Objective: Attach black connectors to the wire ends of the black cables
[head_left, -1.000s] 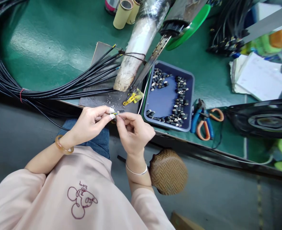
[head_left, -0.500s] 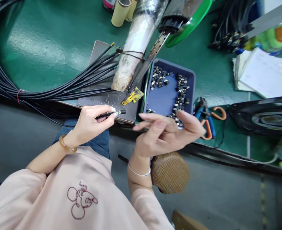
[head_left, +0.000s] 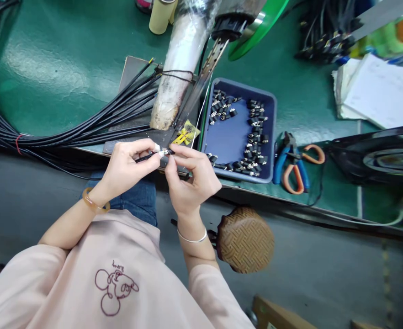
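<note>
My left hand pinches the end of a black cable, with white wraps on its fingertips. Fingertip to fingertip with it, my right hand closes on a small black connector at the cable's end; the fingers partly hide it. Just behind the hands lie yellow strips on a dark board. To the right is a blue-grey tray with several small black connectors.
A bundle of black cables runs in from the left. A wrapped white tube slants down above the board. Pliers, papers and a black object lie right. A woven stool stands below the bench edge.
My right hand has moved left from in front of the tray to my left hand, and its spread fingers have closed at the cable end. The view has shifted slightly.
</note>
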`<state>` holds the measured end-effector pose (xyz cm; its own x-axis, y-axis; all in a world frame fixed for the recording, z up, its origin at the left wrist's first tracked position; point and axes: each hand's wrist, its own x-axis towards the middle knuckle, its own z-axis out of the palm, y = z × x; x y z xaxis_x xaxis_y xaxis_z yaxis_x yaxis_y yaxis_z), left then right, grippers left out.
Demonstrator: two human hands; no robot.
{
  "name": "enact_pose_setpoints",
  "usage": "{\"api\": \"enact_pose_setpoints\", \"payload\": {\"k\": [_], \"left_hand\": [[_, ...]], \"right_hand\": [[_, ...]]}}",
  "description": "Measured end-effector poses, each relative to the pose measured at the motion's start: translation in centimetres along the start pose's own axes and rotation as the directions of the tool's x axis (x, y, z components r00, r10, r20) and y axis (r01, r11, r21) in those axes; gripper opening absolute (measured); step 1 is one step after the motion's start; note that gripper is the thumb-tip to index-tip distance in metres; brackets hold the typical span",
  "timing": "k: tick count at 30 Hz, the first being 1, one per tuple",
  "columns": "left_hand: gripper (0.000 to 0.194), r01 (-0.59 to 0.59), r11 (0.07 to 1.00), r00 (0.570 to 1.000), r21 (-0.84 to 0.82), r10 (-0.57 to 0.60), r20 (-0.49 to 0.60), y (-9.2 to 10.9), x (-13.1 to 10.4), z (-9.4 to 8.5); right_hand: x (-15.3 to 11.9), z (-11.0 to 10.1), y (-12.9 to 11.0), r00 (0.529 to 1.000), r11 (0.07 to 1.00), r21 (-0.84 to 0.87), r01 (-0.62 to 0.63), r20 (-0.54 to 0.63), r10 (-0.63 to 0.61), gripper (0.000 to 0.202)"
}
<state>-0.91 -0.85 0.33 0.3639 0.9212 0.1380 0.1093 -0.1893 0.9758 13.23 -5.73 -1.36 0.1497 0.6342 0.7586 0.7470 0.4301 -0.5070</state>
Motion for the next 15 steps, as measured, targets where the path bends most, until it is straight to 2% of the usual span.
{"api": "enact_pose_setpoints", "payload": {"k": [5,15], "left_hand": [[0.014,0.058,0.995,0.998,-0.077,-0.056,0.022,0.1,0.8,0.0],[0.016,0.074,0.996,0.996,-0.047,-0.072,0.046,0.1,1.5,0.0]], "right_hand": [[0.2,0.2,0.3,0.999,0.997,0.055,-0.046,0.000,0.046,0.015],[0.8,0.6,0.8,0.997,0.995,0.068,-0.076,-0.004,0.076,0.013]]}}
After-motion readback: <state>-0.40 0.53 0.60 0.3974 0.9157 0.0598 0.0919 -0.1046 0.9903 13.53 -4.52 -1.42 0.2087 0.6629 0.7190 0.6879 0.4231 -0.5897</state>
